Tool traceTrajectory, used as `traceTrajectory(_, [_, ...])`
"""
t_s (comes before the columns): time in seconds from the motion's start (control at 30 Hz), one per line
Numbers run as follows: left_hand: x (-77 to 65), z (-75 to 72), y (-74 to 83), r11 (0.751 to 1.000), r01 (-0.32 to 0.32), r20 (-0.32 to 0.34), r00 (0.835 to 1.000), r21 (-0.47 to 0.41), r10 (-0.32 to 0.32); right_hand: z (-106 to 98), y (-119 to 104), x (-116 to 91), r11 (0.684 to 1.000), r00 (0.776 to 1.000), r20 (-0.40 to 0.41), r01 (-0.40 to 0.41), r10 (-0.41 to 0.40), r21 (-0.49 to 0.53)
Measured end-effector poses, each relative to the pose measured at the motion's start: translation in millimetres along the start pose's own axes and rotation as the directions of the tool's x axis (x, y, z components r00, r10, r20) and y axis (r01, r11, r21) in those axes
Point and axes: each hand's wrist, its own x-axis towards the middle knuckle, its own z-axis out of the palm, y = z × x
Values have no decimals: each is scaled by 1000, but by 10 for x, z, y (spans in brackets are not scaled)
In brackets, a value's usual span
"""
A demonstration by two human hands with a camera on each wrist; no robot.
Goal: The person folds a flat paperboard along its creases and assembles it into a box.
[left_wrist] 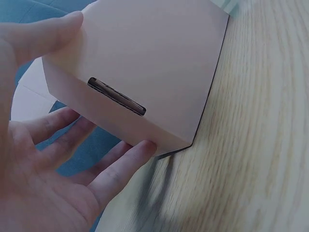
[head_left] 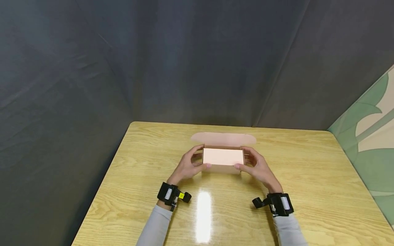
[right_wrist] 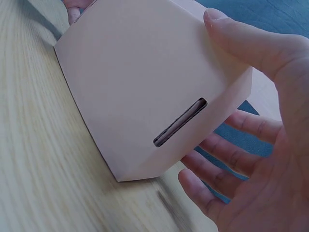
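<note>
A pale pink cardboard box (head_left: 222, 169) rests on the table, its rounded lid flap (head_left: 224, 138) raised along the far side. A light panel (head_left: 223, 156) faces up within the brown side edges; whether it is part of the box or something inside, I cannot tell. My left hand (head_left: 188, 166) holds the box's left end, thumb at the near top edge and fingers along the side. At the opposite end, my right hand (head_left: 258, 167) grips it the same way. Both wrist views show a narrow slot (left_wrist: 117, 96) near a lower or side edge of the box.
The wooden table (head_left: 147, 153) spreads around the box on all sides. Behind and to the left hangs a dark cloth (head_left: 197, 68). A green and cream patterned panel (head_left: 369, 136) borders the right edge. Light glares off the tabletop in front.
</note>
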Motion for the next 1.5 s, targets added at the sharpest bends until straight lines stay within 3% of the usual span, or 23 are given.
traceTrajectory(0.57, [-1,47,-47,999,31,-50,998,13,-30,33,36,4,998,998,-33,-61,60,-24])
traceTrajectory(0.9, [-8,67,-58,999,40,-78,996,23,-38,41,65,2,999,999,-32,-36,36,4])
traceTrajectory(1.5, [26,36,-47,999,35,-51,998,23,-33,60,13,18,997,998,-8,-69,70,40])
